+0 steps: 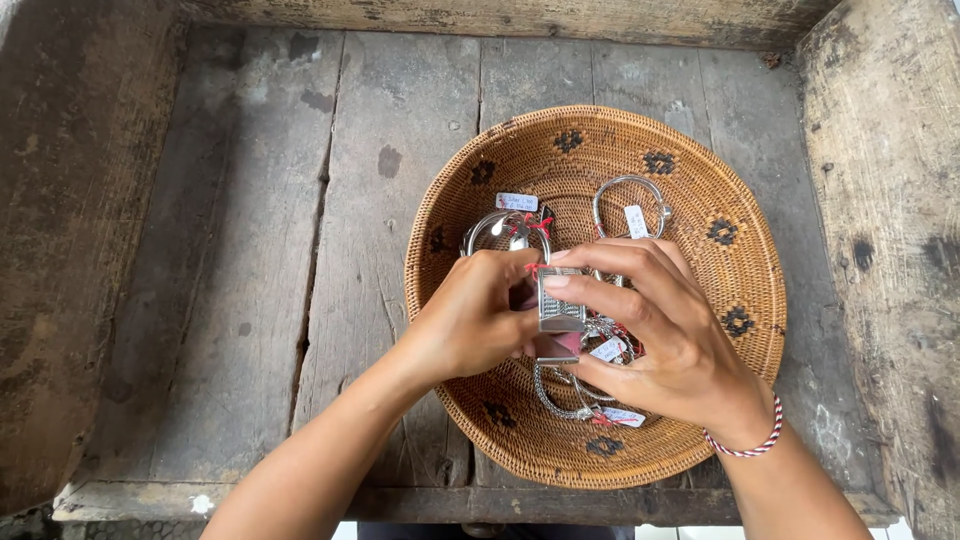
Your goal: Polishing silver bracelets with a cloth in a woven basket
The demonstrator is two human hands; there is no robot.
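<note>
Both hands (590, 320) around silver cuff (560, 305)

I'm looking down on an old wooden tray-like tabletop (250, 250): grey, weathered planks w/ dark stains and open cracks btwn boards. Raised worn wood rims on the left (70, 250), far (500, 15) and right (885, 200) sides. Light is soft, even daylight; pale tiled floor (650, 532) just shows below the near edge.

Both forearms enter from the bottom edge and converge at centre frame. The left hand (470, 315) is curled, knuckles up, with thumb and fingertips pinched toward the right hand. The right hand (650, 325) faces it, fingers (600, 262) extended and bent leftward over the top, thumb underneath; the two hands touch at the fingertips.
</note>
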